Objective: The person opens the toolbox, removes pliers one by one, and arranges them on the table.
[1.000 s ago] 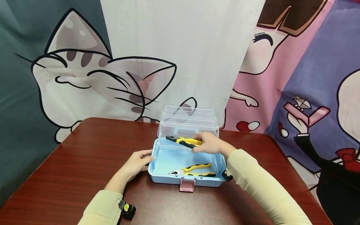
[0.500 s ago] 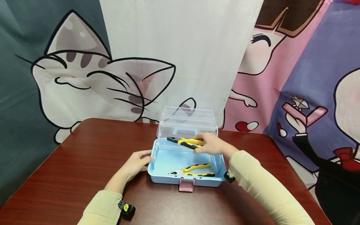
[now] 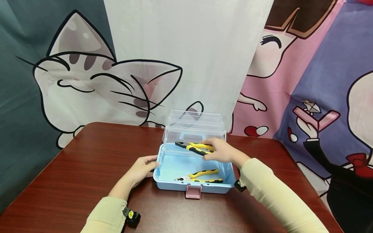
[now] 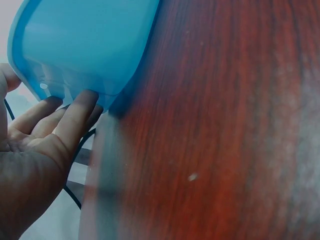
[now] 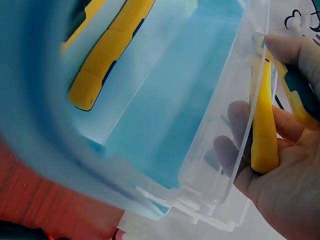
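A light blue toolbox (image 3: pixel 170 185) stands on the table with its clear lid (image 3: pixel 195 124) raised at the back. My left hand (image 3: pixel 140 170) holds its left end, thumb at the rim; in the left wrist view the fingers (image 4: pixel 75 117) press against the blue outer wall. Above the back of the box, my right hand (image 3: pixel 220 150) grips dark-headed pliers (image 3: pixel 196 149) by their yellow and black handles, the head pointing left. A second pair of pliers (image 3: pixel 205 173), with a silvery head and similar handles, lies inside near the front wall.
A pink latch (image 3: pixel 193 192) hangs down at the toolbox front. The reddish-brown table (image 3: pixel 87 161) extends on both sides. Behind it hangs a cartoon-printed cloth (image 3: pixel 204 48).
My right hand and the pliers in it have shifted slightly to the right. The left hand, the toolbox and the second pliers stay in place.
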Available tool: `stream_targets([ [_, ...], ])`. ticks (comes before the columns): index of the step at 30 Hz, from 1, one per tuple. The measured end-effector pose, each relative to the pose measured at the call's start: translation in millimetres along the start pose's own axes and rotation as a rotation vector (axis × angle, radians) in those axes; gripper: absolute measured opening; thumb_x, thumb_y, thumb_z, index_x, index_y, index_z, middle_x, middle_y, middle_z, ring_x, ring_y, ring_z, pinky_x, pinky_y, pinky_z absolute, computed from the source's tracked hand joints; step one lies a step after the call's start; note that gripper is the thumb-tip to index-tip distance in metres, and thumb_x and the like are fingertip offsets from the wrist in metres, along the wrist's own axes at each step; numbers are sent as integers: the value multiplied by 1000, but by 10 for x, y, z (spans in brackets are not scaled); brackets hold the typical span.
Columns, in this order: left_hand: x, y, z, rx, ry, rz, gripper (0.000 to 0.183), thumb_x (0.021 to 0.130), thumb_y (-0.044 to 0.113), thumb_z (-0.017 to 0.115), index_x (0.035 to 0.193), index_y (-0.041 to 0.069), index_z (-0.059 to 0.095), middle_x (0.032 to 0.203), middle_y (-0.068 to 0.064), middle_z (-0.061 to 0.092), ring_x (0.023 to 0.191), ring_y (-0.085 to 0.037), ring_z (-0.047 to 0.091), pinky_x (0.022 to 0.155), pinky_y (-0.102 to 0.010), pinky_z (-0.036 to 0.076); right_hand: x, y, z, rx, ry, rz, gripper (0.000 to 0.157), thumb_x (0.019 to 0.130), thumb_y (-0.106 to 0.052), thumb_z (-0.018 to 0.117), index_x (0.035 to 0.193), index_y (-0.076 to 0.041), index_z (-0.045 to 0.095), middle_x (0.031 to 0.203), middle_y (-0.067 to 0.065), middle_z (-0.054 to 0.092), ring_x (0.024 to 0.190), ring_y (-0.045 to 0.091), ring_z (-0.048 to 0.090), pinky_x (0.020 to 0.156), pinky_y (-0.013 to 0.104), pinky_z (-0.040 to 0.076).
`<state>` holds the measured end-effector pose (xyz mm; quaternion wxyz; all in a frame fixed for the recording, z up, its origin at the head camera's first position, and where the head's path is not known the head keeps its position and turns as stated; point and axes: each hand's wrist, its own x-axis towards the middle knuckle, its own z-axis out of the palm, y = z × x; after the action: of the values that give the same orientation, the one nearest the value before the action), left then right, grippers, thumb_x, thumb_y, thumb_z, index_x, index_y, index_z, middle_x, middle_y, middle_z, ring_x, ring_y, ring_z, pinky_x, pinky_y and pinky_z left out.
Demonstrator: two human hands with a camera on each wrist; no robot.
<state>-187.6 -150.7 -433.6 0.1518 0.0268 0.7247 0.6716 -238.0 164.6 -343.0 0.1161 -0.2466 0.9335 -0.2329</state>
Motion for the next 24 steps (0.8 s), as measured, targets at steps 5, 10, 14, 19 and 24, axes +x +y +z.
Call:
stream_targets([
  [5, -4, 2, 2, -3, -2, 2, 54, 93, 11, 52, 142, -4, 37, 133, -28, 51, 112, -27, 60, 86, -39, 55, -30, 17, 2, 2, 14, -10, 58, 78, -29, 73, 129, -8, 56, 113, 3, 61, 93, 17, 52, 79, 30, 49],
  [10, -8, 0, -1, -2, -7, 4, 54, 93, 12, 52, 142, -4, 37, 133, -28, 51, 111, -26, 60, 86, -38, 55, -47, 48, 22, 4, 28, -8, 58, 78, -30, 74, 129, -9, 55, 113, 3, 61, 94, 17, 53, 81, 31, 50],
  [14, -5, -3, -3, -3, -9, 5, 54, 93, 12, 53, 142, -4, 37, 133, -28, 51, 111, -26, 60, 86, -38, 55, -70, 59, 27, 8, 39, -15, 59, 77, -30, 74, 129, -9, 55, 113, 3, 60, 94, 17, 53, 81, 31, 50],
  [19, -6, -1, 0, -2, -4, 3, 54, 93, 13, 53, 142, -4, 37, 134, -28, 51, 111, -26, 60, 86, -38, 55, -118, 53, 23, 4, 57, -34, 58, 77, -29, 74, 128, -8, 55, 113, 4, 60, 93, 18, 53, 81, 33, 51],
  [24, -9, -1, -2, 1, -4, 4, 54, 93, 13, 53, 142, -4, 37, 134, -28, 50, 111, -26, 60, 86, -39, 55, -158, 64, 33, -9, 70, -32, 59, 77, -29, 74, 128, -7, 55, 118, 6, 58, 98, 19, 53, 86, 37, 51],
])
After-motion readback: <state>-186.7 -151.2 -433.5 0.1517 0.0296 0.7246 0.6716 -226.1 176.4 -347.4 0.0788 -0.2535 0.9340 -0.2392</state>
